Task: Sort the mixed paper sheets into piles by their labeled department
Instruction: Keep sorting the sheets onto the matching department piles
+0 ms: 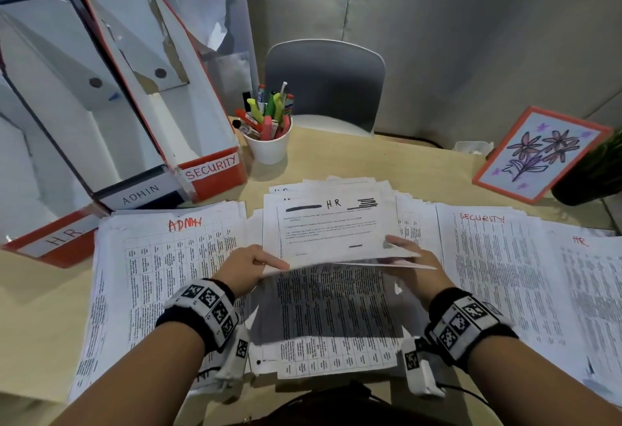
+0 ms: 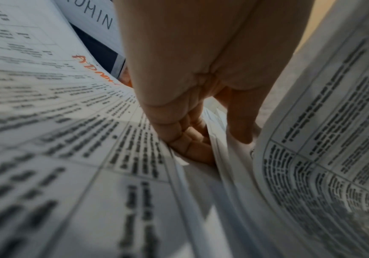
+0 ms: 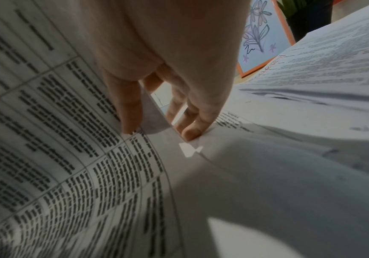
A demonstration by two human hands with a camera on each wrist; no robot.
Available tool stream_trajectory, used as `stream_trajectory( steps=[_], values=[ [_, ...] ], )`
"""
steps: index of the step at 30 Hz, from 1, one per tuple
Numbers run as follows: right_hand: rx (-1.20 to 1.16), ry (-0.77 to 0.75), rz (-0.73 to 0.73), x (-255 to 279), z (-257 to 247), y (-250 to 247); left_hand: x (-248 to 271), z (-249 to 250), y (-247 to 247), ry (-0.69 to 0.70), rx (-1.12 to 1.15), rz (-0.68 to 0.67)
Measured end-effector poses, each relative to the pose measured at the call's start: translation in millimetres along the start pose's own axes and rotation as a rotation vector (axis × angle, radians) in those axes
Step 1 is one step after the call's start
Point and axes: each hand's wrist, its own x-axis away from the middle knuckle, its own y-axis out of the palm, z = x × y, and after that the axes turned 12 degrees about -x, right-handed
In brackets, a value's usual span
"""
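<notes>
Both hands lift an HR-labelled sheet (image 1: pixel 331 223) above the unsorted stack (image 1: pixel 333 318): left hand (image 1: pixel 247 265) and right hand (image 1: pixel 409 262) each pinch a near corner. More sheets seem caught beneath, so strays could ride into the wrong pile.

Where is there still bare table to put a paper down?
Bare tan wooden table shows between the white cup of markers and the orange-framed flower drawing, behind the papers. Another patch lies at the near left, below the red HR file box. The middle is crowded: the paper piles overlap edge to edge.
</notes>
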Motion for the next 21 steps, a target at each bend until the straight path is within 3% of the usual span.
stream_trajectory(
  steps=[6, 12, 14, 18, 21],
  values=[
    [0.063, 0.057, 0.048, 1, -5, 5, 2, 1, -2, 0.043, -0.157, -0.051],
    [0.111, -0.015, 0.145, 6, -4, 12, 9, 0, 2, 0.032, -0.026, -0.090],
    [0.129, -0.024, 0.159, 8, -5, 16, 8, 3, 6, 0.013, 0.002, -0.036],
    [0.045, -0.033, 0.161, 12, -11, 22, 4, 3, 12, -0.052, 0.107, 0.195],
    [0.091, -0.127, 0.155, 19, -25, 27, 8, 13, 5, -0.023, 0.116, 0.365]
  ],
)
